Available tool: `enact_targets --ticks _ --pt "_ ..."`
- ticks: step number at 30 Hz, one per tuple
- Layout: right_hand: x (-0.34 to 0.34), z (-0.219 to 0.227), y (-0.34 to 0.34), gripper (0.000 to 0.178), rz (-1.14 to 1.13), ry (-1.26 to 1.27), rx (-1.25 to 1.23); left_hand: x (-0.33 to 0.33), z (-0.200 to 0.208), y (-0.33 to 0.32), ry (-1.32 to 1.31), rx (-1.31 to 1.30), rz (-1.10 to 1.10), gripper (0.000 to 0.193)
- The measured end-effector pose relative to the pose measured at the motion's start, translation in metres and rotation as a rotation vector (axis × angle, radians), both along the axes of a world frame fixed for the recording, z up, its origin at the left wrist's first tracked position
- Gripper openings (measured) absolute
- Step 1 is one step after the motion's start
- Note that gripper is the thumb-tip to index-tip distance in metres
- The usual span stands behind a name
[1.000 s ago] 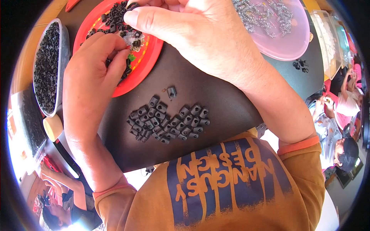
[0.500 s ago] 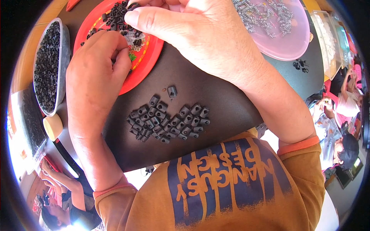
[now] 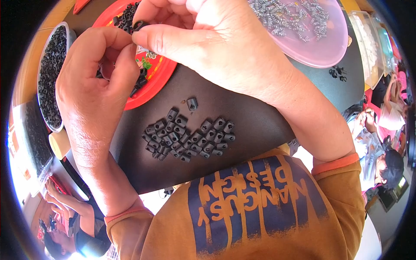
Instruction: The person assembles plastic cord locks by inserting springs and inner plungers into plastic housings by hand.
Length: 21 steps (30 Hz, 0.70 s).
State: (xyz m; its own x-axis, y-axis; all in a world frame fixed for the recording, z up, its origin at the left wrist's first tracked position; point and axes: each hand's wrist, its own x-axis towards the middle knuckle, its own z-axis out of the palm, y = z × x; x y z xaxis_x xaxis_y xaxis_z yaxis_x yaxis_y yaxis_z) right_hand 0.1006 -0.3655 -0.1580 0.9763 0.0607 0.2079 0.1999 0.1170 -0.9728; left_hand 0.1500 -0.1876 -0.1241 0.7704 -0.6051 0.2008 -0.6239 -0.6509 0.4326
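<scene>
My right hand pinches a small black plastic piece between thumb and forefinger above the red plate. My left hand is closed beside it, thumb and forefinger brought up to the right thumb; what it holds, if anything, is hidden. Under both hands lies the red plate with a printed flower pattern, bearing loose black parts. Nearer me on the dark table sits a cluster of black cord locks, with one cord lock lying apart from it.
A pink translucent tray of small metal springs stands at the far right. At the left is a clear tub full of black parts. A few black bits lie near the table's right edge. Other people sit at both sides.
My left hand has risen from the plate toward the right hand, and their fingertips now meet. The right hand has shifted slightly left. The cord lock cluster looks the same.
</scene>
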Motion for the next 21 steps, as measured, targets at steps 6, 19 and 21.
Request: enact_targets --ticks 6,19,21 --pt "0.0013 0.0 0.0004 0.01 0.01 0.015 0.027 -0.0002 -0.0025 -0.0013 -0.042 -0.05 -0.025 0.008" --pt "0.0048 0.0015 0.0028 0.009 0.023 0.109 0.078 -0.0021 -0.0022 0.0006 -0.07 -0.084 -0.046 0.009" --pt "0.0055 0.0035 0.0013 0.009 0.035 0.147 0.116 -0.0019 -0.0057 0.0008 -0.043 -0.114 -0.04 0.009"
